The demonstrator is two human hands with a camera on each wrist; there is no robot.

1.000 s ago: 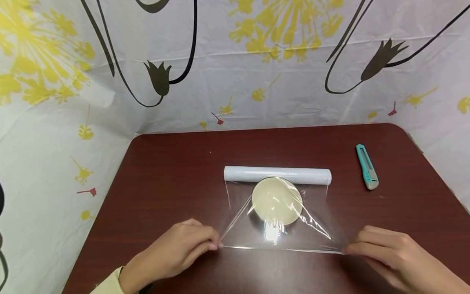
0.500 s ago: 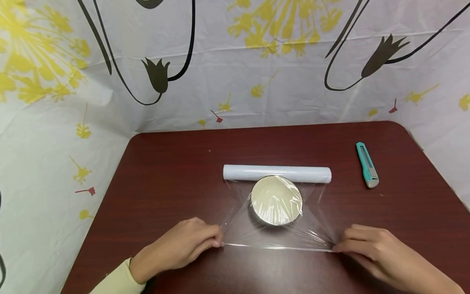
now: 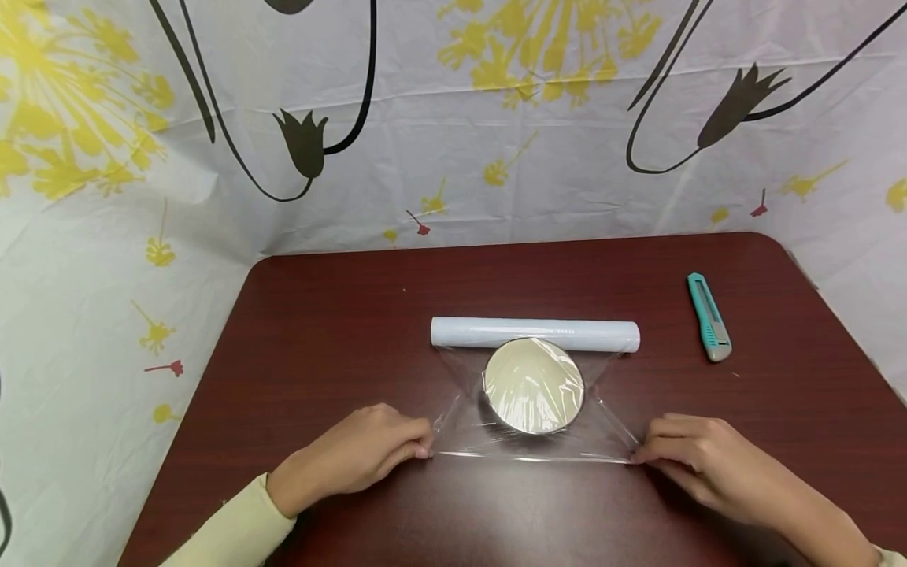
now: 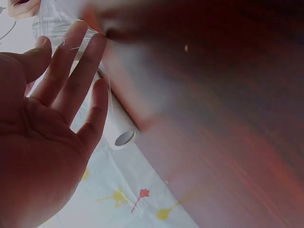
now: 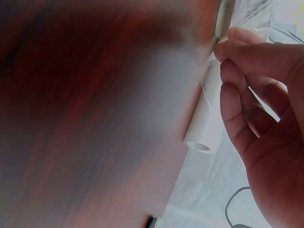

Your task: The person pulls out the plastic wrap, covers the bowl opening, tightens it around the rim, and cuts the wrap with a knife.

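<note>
A round cream-coloured bowl (image 3: 533,386) stands mid-table, and clear plastic wrap (image 3: 464,437) is stretched tight over its top with creases fanning across. Behind it lies the white wrap roll (image 3: 489,331), still joined to the sheet. My left hand (image 3: 361,453) pinches the sheet's near left corner; in the left wrist view the other fingers of that hand (image 4: 57,123) reach out fairly straight beside the film. At the near right corner, my right hand (image 3: 697,465) pinches the wrap between thumb and fingertips, as the right wrist view shows at the thumb (image 5: 237,52).
A teal utility knife (image 3: 708,319) lies at the right of the dark red table (image 3: 333,339). Behind the table and along its left hangs a white sheet (image 3: 453,157) with yellow and dark flower prints.
Both hands have drawn the wrap's near edge closer to the bowl, the right one also moving inward to the left. The film now lies flatter over the bowl.
</note>
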